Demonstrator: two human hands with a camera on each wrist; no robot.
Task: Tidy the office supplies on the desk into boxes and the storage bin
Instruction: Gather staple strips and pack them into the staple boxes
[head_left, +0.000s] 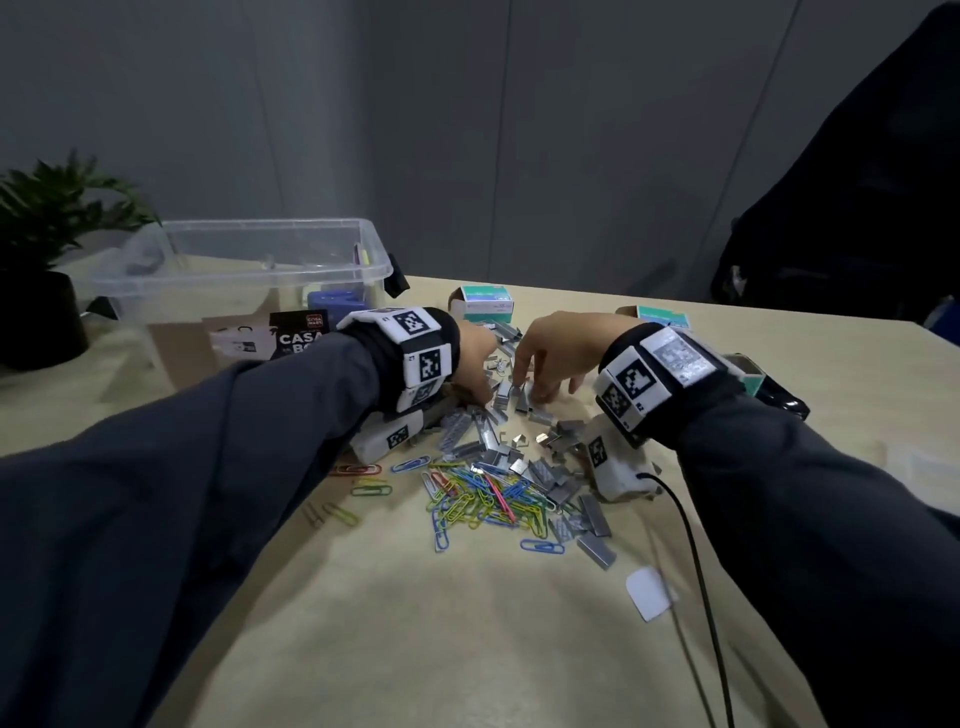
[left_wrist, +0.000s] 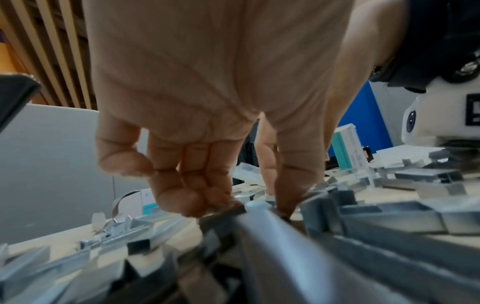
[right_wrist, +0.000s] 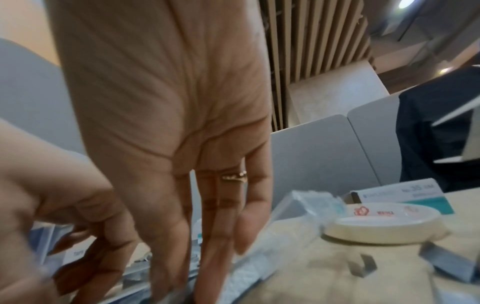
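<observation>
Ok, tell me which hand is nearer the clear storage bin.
Left. The left hand works the staple pile just in front of the clear storage bin; the right hand is further to the right, nearer the teal box.

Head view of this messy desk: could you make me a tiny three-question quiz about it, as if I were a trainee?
1. True or false: the coloured paper clips lie nearer the person than the staple strips.
2. Which hands reach into the staple strips? A) left hand only B) right hand only C) both
3. Fill in: the clear storage bin stands on the desk's far ____ side.

Key: 1 true; 2 C; 3 left.
</observation>
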